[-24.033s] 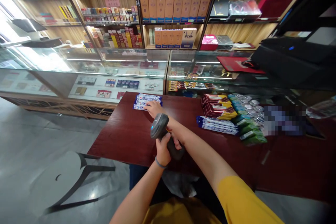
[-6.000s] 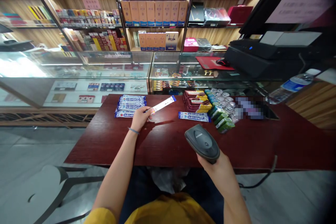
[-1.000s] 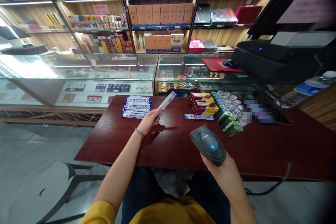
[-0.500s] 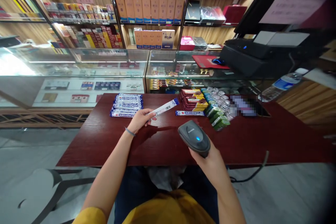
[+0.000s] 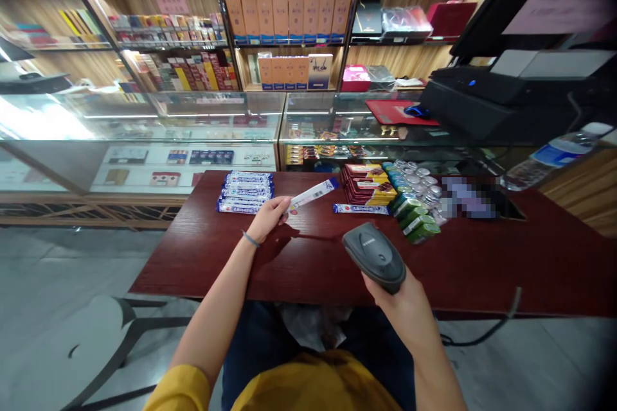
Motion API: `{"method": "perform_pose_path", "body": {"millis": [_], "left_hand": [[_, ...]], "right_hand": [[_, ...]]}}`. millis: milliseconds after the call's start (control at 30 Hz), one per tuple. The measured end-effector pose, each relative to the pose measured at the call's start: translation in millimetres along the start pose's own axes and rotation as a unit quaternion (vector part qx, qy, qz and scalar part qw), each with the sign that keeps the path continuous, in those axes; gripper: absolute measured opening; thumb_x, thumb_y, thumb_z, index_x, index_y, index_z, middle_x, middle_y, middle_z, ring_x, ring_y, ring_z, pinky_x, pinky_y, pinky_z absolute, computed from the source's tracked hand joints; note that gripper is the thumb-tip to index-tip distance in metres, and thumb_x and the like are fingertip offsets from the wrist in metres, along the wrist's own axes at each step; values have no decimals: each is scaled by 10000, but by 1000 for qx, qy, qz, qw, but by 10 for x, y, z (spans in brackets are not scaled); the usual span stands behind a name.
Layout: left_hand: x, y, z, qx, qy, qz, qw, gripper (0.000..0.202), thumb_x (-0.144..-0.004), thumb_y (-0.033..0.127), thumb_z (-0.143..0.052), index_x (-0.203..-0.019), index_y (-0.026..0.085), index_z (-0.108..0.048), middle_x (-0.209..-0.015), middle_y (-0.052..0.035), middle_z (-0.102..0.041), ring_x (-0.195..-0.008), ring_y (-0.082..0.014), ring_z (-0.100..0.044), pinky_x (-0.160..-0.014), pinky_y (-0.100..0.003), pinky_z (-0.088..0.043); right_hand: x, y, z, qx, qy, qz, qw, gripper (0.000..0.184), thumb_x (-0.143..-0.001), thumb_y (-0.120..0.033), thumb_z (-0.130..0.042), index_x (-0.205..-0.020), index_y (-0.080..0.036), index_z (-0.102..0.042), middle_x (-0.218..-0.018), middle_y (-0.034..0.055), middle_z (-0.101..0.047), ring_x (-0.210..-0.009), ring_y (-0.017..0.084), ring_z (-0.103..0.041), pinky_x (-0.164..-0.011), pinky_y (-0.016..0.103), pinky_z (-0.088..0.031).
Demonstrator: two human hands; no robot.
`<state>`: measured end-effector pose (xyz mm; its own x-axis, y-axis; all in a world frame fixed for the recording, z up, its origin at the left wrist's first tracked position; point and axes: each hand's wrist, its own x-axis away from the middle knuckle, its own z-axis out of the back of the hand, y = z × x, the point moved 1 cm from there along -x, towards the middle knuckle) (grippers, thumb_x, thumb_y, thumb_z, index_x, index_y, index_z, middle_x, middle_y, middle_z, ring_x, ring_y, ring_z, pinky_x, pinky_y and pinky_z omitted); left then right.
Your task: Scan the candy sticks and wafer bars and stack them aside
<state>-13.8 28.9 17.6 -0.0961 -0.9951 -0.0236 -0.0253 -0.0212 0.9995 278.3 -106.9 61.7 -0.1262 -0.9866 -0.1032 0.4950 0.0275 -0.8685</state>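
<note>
My left hand pinches one end of a slim white packet with blue ends, its barcode side facing up. In my right hand is a dark grey barcode scanner, its front toward the packet and apart from it. A stack of similar blue-and-white packets lies beyond my left hand. One more such packet rests alone before piles of red-and-yellow chocolate packs. Right of these stand several green packs and silver-topped tubes or rolls.
The dark red table carries all this. A water bottle is at the right, near a black machine. Behind is a glass display counter with stocked shelves. A grey stool stands at the lower left. A cable hangs by the table's front edge.
The blue light on the scanner has gone out. The whole view has shifted, so things appear farther right. Both hands keep their holds on the packet and scanner.
</note>
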Motion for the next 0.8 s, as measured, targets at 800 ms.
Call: {"method": "perform_pose_path", "body": {"millis": [800], "left_hand": [[654,62,1676,-575,96,-185,791,316,-967,385,-613,-1239,262,-715,-1219,-89,-677,-1162,-279,-602,-1033,-418,-466]], "right_hand": [[-52,340,103,15,9,13,1000,364,-764,-539,-744,-934,-219,-716,-640,44,-735,-670,288,-740,-585,318,-563]]}}
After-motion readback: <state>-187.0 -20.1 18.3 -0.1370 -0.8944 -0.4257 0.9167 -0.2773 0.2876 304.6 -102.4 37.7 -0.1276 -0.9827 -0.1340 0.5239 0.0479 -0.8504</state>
